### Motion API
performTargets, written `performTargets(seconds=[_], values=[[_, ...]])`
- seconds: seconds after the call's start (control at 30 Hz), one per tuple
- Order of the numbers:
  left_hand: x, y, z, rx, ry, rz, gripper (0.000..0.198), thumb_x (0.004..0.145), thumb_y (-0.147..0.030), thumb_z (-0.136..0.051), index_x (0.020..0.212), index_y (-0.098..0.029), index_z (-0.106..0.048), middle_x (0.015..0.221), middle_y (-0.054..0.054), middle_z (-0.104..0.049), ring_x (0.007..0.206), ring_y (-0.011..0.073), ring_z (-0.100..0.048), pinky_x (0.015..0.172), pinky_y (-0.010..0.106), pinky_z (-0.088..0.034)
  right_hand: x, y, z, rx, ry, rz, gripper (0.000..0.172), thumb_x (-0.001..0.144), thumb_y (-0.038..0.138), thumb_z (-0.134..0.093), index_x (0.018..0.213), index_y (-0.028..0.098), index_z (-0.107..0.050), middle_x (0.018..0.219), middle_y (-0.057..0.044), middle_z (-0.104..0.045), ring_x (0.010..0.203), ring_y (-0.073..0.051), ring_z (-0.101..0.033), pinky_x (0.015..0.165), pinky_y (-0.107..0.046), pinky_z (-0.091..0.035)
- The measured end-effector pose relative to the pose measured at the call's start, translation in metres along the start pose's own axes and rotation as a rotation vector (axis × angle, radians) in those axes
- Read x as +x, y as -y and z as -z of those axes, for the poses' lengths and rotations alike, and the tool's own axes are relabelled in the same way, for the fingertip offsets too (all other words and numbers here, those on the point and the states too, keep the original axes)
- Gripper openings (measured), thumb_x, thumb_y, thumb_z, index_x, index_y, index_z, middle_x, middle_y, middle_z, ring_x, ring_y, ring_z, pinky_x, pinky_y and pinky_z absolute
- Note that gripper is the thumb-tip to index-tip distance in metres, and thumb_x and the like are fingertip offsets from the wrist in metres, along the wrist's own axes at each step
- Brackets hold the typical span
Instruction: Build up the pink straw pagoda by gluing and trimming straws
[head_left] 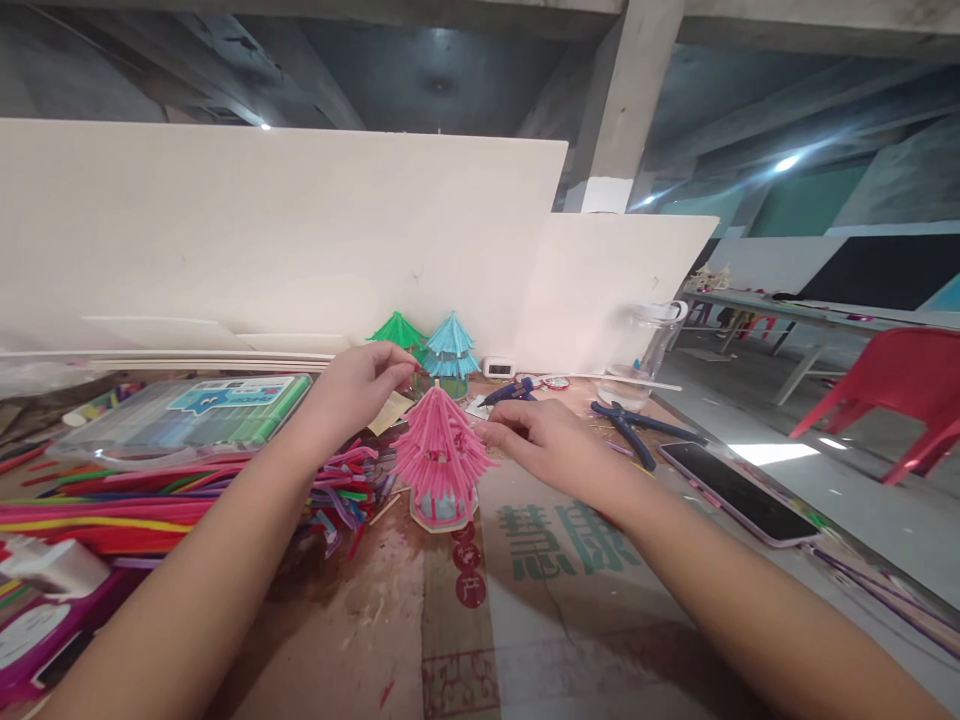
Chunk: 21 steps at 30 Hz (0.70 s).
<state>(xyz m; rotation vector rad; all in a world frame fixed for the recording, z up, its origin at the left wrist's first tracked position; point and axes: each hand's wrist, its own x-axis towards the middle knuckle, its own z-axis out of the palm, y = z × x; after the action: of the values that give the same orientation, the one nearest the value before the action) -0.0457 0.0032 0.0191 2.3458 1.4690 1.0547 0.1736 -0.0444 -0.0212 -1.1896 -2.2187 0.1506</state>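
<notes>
A pink pavilion model [439, 445], with a two-tiered pointed roof of fuzzy stems, stands upright on a small base in front of me. My left hand [369, 388] is to its upper left, thumb and fingertips pinched together; a tiny reddish bit shows at the tips, too small to name. My right hand [536, 432] hovers at the right of the pink roof, fingers curled together, the thumb tip close to the roof edge. Whether it touches the roof or holds anything is hidden. Behind stand a green model [397, 332] and a light blue model [451, 350].
Bundled pipe cleaners [180, 500] and a marker case [217, 410] lie left. A glue gun [511, 391], a small digital clock [498, 367], pliers [634, 430], a phone [742, 490] and a clear jug [637, 350] are right. A white board [285, 230] stands behind.
</notes>
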Motion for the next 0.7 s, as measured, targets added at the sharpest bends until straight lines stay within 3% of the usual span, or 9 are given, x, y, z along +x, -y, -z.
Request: performTargets(seconds=[0.17, 0.3, 0.43, 0.53, 0.6, 0.7], values=[[-0.001, 0.002, -0.001, -0.006, -0.032, 0.017, 0.027, 0.076, -0.044, -0.055, 0.08, -0.018, -0.064, 0.078, 0.002, -0.067, 0.072, 0.0175, -0.057, 0.062, 0.026, -0.039, 0.0, 0.0, 0.002, 0.002, 0.006, 0.002, 0.038, 0.093, 0.04, -0.042, 0.065, 0.017, -0.052, 0.059, 0.003, -0.049, 0.056, -0.01, -0.043, 0.054, -0.024, -0.022], [-0.001, -0.002, -0.001, 0.09, -0.028, -0.065, 0.035, 0.084, -0.047, -0.04, 0.073, -0.018, -0.057, 0.072, 0.001, -0.062, 0.069, 0.0171, -0.054, 0.061, 0.027, -0.037, 0.0, 0.001, 0.0, 0.002, 0.011, -0.004, 0.038, 0.093, 0.04, -0.042, 0.064, 0.017, -0.053, 0.058, 0.003, -0.049, 0.055, -0.01, -0.042, 0.054, -0.024, -0.022], [-0.001, -0.004, -0.004, 0.171, -0.01, -0.05, 0.045, 0.088, -0.048, -0.028, 0.066, -0.018, -0.053, 0.068, 0.003, -0.059, 0.069, 0.0191, -0.054, 0.063, 0.03, -0.037, 0.0, 0.005, -0.009, -0.012, 0.051, 0.017, 0.036, 0.092, 0.038, -0.046, 0.064, 0.016, -0.055, 0.054, 0.004, -0.046, 0.052, -0.009, -0.039, 0.053, -0.024, -0.021], [-0.001, -0.002, -0.006, 0.056, 0.007, -0.059, 0.034, 0.083, -0.044, -0.041, 0.093, -0.017, -0.06, 0.088, 0.004, -0.064, 0.076, 0.0186, -0.057, 0.067, 0.029, -0.042, 0.001, 0.006, -0.017, -0.015, 0.079, 0.001, 0.036, 0.091, 0.039, -0.049, 0.065, 0.016, -0.058, 0.055, 0.003, -0.049, 0.052, -0.008, -0.039, 0.052, -0.024, -0.021], [-0.002, -0.002, -0.007, -0.01, 0.017, -0.06, 0.04, 0.08, -0.043, -0.047, 0.109, -0.018, -0.059, 0.102, 0.005, -0.064, 0.082, 0.0184, -0.058, 0.071, 0.029, -0.044, 0.001, 0.006, -0.021, -0.007, 0.09, -0.005, 0.034, 0.09, 0.039, -0.051, 0.067, 0.016, -0.06, 0.058, 0.003, -0.053, 0.053, -0.008, -0.041, 0.053, -0.023, -0.022], [-0.004, -0.005, -0.008, 0.008, 0.074, -0.062, 0.04, 0.08, -0.049, -0.049, 0.102, -0.02, -0.065, 0.099, 0.004, -0.067, 0.085, 0.0196, -0.059, 0.074, 0.03, -0.044, 0.0, 0.006, -0.026, -0.018, 0.103, 0.005, 0.03, 0.088, 0.039, -0.054, 0.07, 0.016, -0.062, 0.061, 0.002, -0.056, 0.055, -0.009, -0.042, 0.054, -0.023, -0.023]])
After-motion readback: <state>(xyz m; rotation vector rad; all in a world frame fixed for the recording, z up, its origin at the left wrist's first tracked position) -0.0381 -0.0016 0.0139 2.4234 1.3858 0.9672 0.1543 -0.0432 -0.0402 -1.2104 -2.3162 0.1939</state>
